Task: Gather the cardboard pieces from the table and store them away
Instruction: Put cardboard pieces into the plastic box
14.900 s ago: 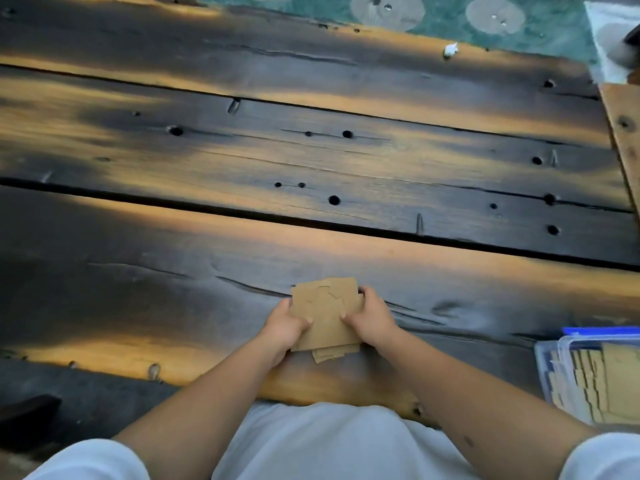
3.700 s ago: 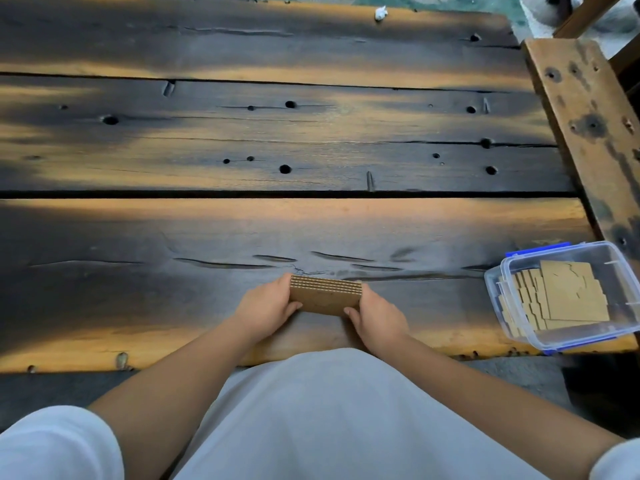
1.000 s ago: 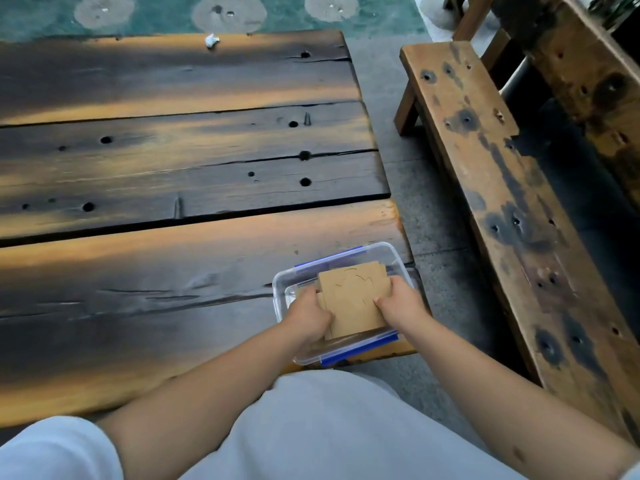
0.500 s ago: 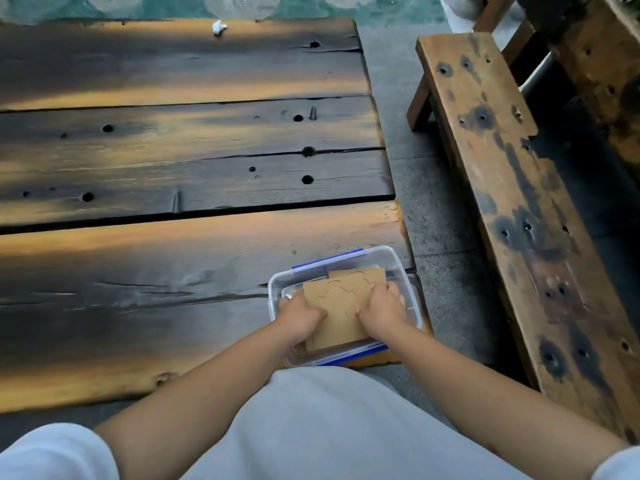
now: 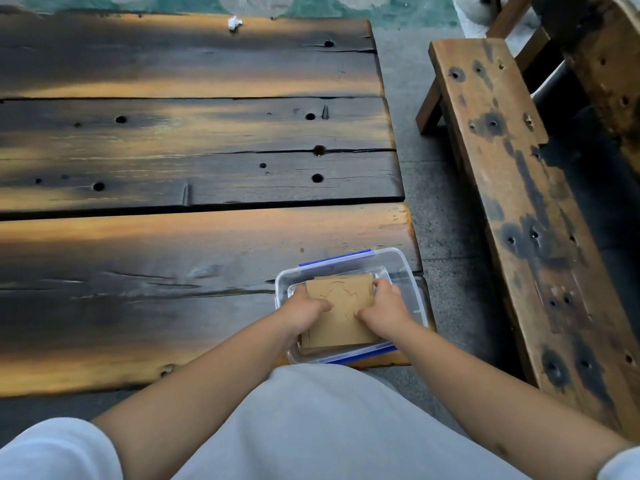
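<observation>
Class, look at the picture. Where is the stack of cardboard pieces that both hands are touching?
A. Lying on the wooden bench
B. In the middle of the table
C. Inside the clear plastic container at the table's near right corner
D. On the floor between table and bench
C: the cardboard stack sits within the walls of the clear container, with the left hand and right hand on either side of it.

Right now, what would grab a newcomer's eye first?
Both hands, left hand and right hand, press a cardboard stack into a clear plastic box at the table's near right corner. A weathered wooden bench stands on the right.
</observation>
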Demonstrator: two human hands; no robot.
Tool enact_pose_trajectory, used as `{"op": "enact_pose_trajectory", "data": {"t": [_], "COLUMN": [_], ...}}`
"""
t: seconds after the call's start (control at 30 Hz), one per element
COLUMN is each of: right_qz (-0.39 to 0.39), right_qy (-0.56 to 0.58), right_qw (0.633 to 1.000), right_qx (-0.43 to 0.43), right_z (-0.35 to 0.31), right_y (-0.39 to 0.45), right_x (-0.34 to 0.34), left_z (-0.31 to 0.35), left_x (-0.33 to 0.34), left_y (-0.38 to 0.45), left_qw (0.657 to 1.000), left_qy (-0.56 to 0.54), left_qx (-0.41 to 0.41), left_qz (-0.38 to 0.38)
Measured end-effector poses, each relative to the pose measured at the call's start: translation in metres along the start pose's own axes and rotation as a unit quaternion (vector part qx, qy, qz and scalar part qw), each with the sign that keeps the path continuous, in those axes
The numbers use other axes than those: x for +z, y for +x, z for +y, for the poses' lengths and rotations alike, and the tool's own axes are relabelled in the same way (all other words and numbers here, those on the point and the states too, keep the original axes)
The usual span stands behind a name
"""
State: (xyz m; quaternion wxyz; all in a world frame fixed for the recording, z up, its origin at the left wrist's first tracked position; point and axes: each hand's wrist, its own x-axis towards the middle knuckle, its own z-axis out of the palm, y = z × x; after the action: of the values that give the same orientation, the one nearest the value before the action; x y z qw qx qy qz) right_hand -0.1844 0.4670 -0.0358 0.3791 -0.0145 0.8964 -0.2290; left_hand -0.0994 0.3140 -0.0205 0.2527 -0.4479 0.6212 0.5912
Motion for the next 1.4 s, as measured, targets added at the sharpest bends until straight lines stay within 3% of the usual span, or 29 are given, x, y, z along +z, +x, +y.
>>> {"op": "enact_pose_trajectory", "data": {"t": [0.13, 0.27, 0.5, 0.6, 0.77, 0.87, 1.23, 1.4], "right_qz": [0.006, 0.044, 0.093, 0.120, 0.158, 0.172, 0.218, 0.226], "right_qy": [0.018, -0.030, -0.138, -0.195, -0.253, -0.264, -0.303, -0.307], "right_qw": [1.000, 0.996, 0.968, 0.944, 0.912, 0.899, 0.868, 0.863], "right_qx": [-0.015, -0.078, -0.187, -0.236, -0.283, -0.306, -0.328, -0.331], "right_z": [-0.001, -0.005, -0.017, -0.024, -0.043, -0.055, -0.095, -0.111], "right_y": [-0.003, -0.011, -0.030, -0.040, -0.058, -0.069, -0.097, -0.102], "right_x": [-0.003, -0.007, -0.013, -0.016, -0.025, -0.031, -0.038, -0.025], "left_z": [0.003, 0.007, 0.004, 0.004, 0.012, 0.016, 0.018, 0.016], "left_x": [-0.002, -0.010, -0.038, -0.050, -0.074, -0.089, -0.126, -0.144], "left_y": [-0.003, -0.013, -0.038, -0.050, -0.072, -0.084, -0.116, -0.120], "left_qw": [0.995, 0.958, 0.910, 0.877, 0.789, 0.759, 0.722, 0.722], "left_qy": [0.080, 0.233, 0.306, 0.357, 0.460, 0.477, 0.497, 0.491], "left_qx": [0.051, 0.156, 0.260, 0.291, 0.317, 0.320, 0.331, 0.334], "left_qz": [0.019, 0.054, 0.105, 0.135, 0.255, 0.306, 0.350, 0.354]}}
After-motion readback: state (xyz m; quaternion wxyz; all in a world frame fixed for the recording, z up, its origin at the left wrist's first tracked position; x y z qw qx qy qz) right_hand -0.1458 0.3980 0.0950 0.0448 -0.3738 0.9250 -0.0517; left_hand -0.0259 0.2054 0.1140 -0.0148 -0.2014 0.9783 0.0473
